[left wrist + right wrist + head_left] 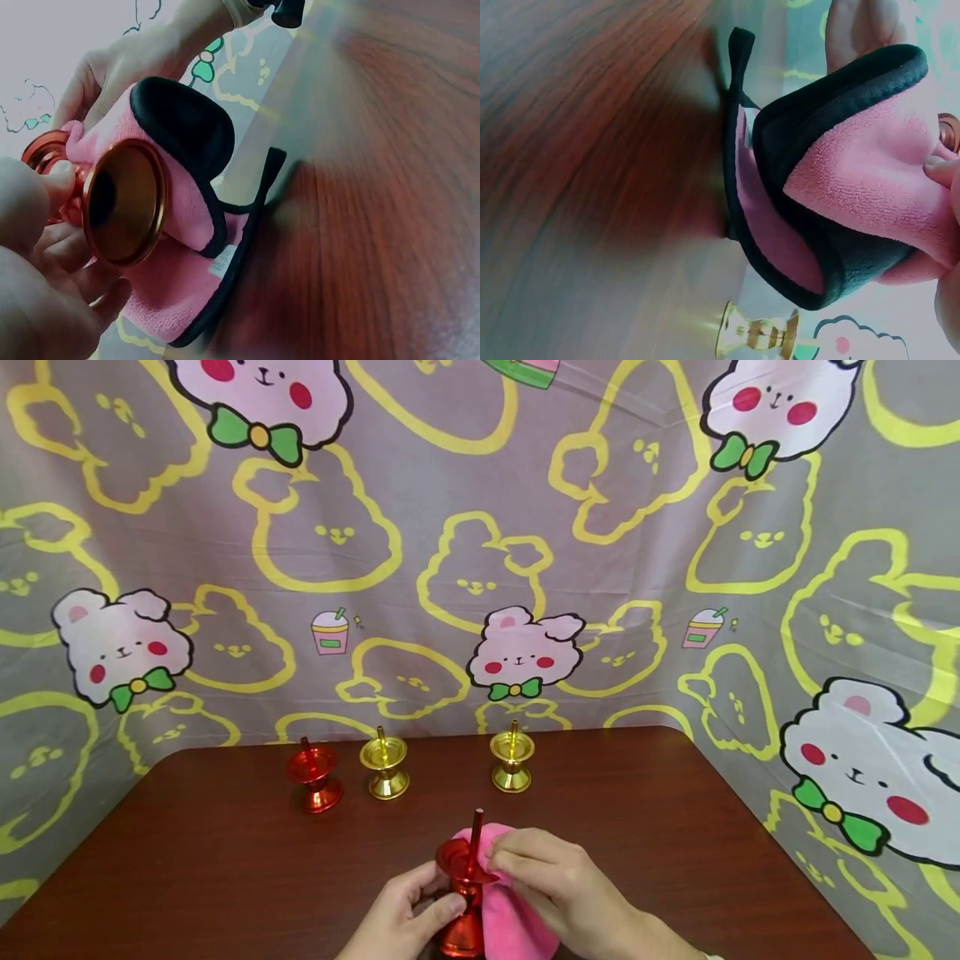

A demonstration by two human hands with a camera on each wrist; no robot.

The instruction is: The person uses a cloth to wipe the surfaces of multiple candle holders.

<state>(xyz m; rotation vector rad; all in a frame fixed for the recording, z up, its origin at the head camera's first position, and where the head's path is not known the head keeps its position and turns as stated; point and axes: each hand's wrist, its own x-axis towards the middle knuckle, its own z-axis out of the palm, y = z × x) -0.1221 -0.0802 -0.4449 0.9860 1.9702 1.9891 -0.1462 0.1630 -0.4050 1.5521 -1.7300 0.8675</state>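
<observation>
A shiny red candle holder (pixel 461 935) with a thin upright spike is held at the table's near side. My left hand (pixel 405 910) grips it around the narrow waist, thumb in front; the left wrist view shows its hollow round base (pixel 131 202). With bent fingers my right hand (pixel 570 881) pinches a pink cloth (pixel 517 922) against the right side of the holder's upper dish. Black edging and a small loop show on the hanging cloth (pixel 870 157) in the right wrist view. The cloth hides part of the dish's far side.
Toward the back of the brown table (pixel 202 877) stand another red candle holder (pixel 318 789) and a gold candle holder (pixel 387 781) at left, plus a second gold candle holder (pixel 512 772) nearer the middle. A patterned curtain (pixel 420 602) hangs behind the table.
</observation>
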